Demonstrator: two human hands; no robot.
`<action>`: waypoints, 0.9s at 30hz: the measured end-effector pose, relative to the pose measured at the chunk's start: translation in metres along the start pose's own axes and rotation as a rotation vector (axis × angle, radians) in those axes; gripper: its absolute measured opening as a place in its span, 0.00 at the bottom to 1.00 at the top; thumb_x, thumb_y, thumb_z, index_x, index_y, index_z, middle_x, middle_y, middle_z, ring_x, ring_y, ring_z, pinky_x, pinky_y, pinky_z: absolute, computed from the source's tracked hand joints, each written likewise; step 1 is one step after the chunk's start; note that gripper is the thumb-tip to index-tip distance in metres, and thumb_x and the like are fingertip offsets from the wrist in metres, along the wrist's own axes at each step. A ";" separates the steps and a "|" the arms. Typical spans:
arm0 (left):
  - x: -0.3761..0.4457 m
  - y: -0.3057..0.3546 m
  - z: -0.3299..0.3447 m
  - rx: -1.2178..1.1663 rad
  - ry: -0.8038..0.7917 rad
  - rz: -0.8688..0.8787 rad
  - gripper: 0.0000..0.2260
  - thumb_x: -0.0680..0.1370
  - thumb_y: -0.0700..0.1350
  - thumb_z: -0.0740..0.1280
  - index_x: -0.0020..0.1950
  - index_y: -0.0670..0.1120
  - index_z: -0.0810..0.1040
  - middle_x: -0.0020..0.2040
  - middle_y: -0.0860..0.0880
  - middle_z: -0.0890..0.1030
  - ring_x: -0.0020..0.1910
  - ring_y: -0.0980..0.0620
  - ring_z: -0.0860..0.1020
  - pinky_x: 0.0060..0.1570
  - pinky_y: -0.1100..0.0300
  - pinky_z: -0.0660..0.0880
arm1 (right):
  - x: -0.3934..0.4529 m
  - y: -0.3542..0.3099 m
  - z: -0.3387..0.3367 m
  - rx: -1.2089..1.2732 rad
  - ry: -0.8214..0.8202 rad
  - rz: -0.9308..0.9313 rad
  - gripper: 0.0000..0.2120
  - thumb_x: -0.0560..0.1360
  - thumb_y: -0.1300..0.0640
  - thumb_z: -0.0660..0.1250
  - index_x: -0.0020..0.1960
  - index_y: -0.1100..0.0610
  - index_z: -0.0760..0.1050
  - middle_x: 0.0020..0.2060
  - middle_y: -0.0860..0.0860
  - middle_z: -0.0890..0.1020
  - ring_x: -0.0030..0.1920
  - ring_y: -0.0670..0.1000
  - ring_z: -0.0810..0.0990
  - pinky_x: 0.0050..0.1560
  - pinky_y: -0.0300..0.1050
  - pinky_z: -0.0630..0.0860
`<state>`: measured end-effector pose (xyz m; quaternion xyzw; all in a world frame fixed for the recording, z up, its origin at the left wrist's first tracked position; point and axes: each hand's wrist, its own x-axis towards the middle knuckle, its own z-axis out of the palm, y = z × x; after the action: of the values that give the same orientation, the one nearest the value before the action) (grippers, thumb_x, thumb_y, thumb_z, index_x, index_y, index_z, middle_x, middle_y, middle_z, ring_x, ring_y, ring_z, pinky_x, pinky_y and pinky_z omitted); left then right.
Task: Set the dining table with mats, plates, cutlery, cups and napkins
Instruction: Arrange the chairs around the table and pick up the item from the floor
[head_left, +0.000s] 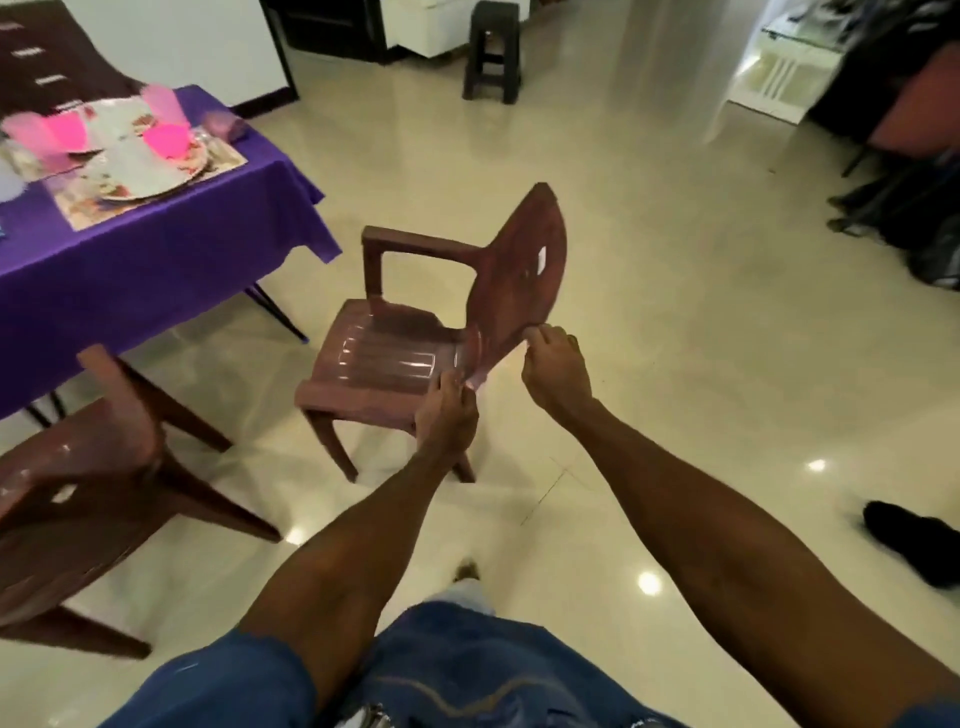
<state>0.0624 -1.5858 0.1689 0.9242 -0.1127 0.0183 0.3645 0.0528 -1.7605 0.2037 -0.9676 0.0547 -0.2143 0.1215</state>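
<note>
- Hands on a brown chair (415, 332): left hand (448, 415) curled around the near armrest, right hand (555, 370) pinching the lower edge of the backrest.
- Second chair (78, 499) left of the grip, nearer the camera.
- Past the grip to the left, a table (130, 270) under purple cloth carries mats (83, 202), plates (140, 171) and pink cups (166, 137).
- Dark stool (492, 52) far beyond.

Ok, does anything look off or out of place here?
Yes. The brown chair sits away from the purple-clothed table, gripped by the left hand and right hand. A dark shoe-like object lies on the floor.
</note>
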 end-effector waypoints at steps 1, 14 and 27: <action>0.017 0.011 0.013 -0.025 0.005 -0.003 0.08 0.82 0.45 0.58 0.59 0.44 0.71 0.52 0.45 0.75 0.45 0.44 0.77 0.41 0.53 0.74 | 0.012 0.016 -0.001 0.003 0.019 0.028 0.13 0.73 0.65 0.59 0.55 0.61 0.77 0.49 0.58 0.82 0.48 0.60 0.78 0.50 0.52 0.74; 0.250 0.078 0.113 -0.192 0.054 -0.357 0.15 0.81 0.49 0.59 0.63 0.42 0.74 0.62 0.42 0.77 0.60 0.42 0.75 0.60 0.48 0.71 | 0.219 0.144 0.046 0.034 -0.036 -0.178 0.09 0.72 0.59 0.61 0.48 0.58 0.78 0.46 0.53 0.81 0.44 0.57 0.78 0.45 0.50 0.72; 0.294 0.075 0.131 -0.123 0.027 -0.702 0.20 0.75 0.55 0.59 0.58 0.44 0.79 0.58 0.42 0.80 0.57 0.41 0.78 0.57 0.49 0.76 | 0.333 0.157 0.105 -0.171 -0.805 -0.549 0.13 0.77 0.52 0.59 0.52 0.53 0.81 0.49 0.52 0.84 0.53 0.56 0.81 0.54 0.50 0.73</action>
<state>0.3259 -1.7849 0.1575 0.8826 0.2156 -0.1028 0.4049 0.3899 -1.9422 0.2043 -0.9588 -0.2361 0.1577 -0.0080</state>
